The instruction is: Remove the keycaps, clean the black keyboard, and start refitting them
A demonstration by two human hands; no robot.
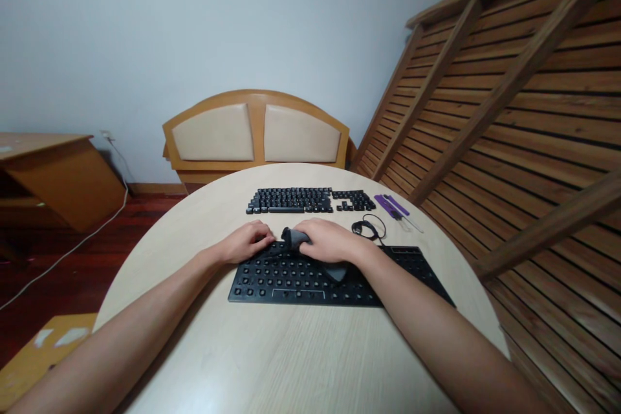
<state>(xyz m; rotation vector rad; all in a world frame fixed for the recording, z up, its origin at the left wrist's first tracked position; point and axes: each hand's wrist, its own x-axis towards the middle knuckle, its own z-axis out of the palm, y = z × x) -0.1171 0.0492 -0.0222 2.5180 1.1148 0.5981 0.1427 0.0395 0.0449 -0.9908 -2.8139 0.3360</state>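
A black keyboard base (291,284) with its keycaps off lies flat on the round table, its bare switches showing in rows. My left hand (245,241) is closed at its far left edge, with the fingers curled over the rim. In my right hand (332,239) is a dark grey cloth (297,239), bunched up and pressed against the upper middle of the keyboard base. Part of the cloth hangs out below the palm onto the switches. The right hand and forearm hide some of the base's right half.
Removed black keycaps (291,199) lie in keyboard order beyond the base. A coiled black cable (369,226) and purple-handled tools (392,207) are at the right. A light wooden table (272,356) carries everything. Wooden slats (509,142) lean on the right; a padded headboard (213,132) stands behind.
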